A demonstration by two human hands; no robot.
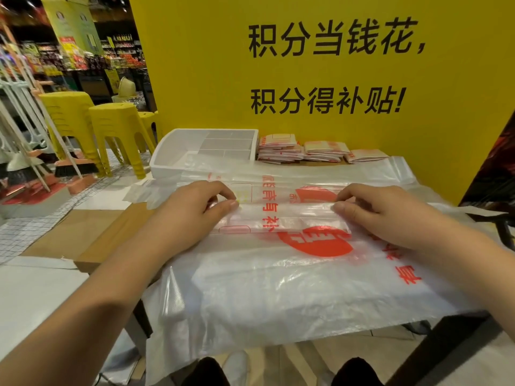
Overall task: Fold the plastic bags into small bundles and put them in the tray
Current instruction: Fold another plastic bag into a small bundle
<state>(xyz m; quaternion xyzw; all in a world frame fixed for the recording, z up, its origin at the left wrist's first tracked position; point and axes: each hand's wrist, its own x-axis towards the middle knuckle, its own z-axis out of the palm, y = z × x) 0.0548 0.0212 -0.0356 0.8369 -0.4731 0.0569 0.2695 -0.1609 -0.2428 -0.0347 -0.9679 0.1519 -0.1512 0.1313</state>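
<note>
A clear plastic bag with red print (284,215) lies across the table, folded lengthwise into a long strip. My left hand (195,210) pinches the strip's folded edge at its left part. My right hand (381,213) pinches the same edge further right. Under the strip lies a flat stack of unfolded plastic bags (278,296), hanging over the table's near edge. A white divided tray (167,154) stands at the back left, with nothing visible in its compartments. Several folded bag bundles (281,149) are stacked behind the strip, right of the tray.
A yellow wall with black lettering (334,79) rises right behind the table. Yellow plastic stools (117,129) and brooms (72,165) stand on the floor to the left. The wooden table edge (111,240) shows on the left. A dark panel (493,174) stands at the right.
</note>
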